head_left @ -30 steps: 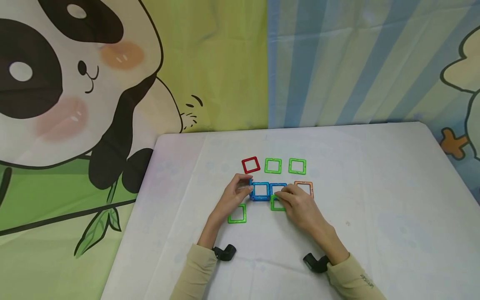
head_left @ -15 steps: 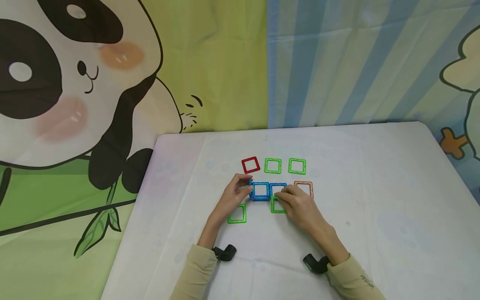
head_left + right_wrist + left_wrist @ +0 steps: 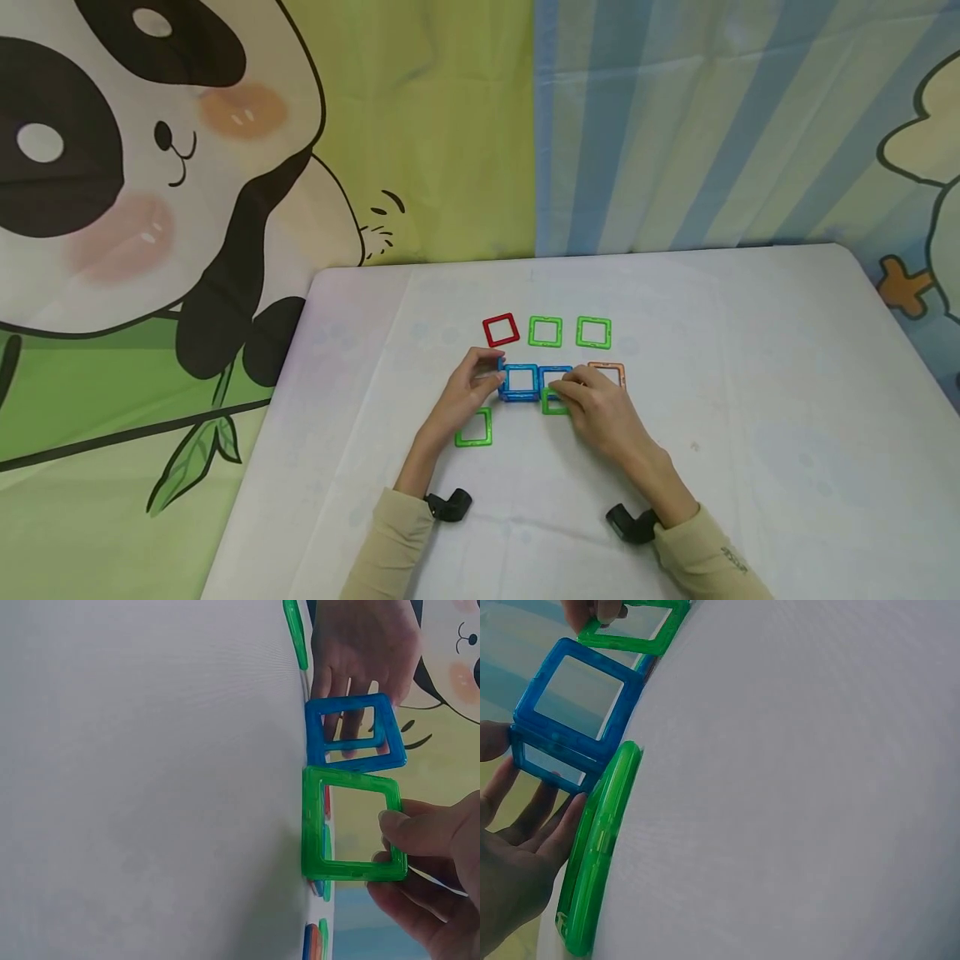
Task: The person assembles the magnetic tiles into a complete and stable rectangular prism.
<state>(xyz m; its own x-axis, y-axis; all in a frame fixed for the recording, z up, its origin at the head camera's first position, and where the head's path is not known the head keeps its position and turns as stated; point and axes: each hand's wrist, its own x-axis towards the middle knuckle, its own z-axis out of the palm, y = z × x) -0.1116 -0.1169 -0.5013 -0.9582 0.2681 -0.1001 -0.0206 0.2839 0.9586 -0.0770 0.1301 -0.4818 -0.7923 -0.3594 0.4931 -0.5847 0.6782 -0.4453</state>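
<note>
Square magnetic tiles with see-through centres make up a small blue structure mid-table. Thumb and fingers of my left hand (image 3: 467,390) hold the left side of this structure, at an upright blue magnetic tile (image 3: 622,712). My right hand (image 3: 609,414) pinches a green magnetic tile (image 3: 311,825) between thumb and fingers, by its right edge. The green one stands raised beside the blue front tile, its upper edge overlapping a second blue tile (image 3: 556,368) in the head view. Right fingers partly cover that second blue tile.
Nearer the person lies a loose green tile (image 3: 474,443), close to the left wrist. An orange tile (image 3: 622,375) sits just beyond the right hand. Behind the structure are a red tile (image 3: 504,342) and two green ones. The white table (image 3: 750,375) meets printed curtains at the back.
The lower edge of the green tile in my right hand dips slightly, then swings up toward the blue tiles. My left hand stays in place.
</note>
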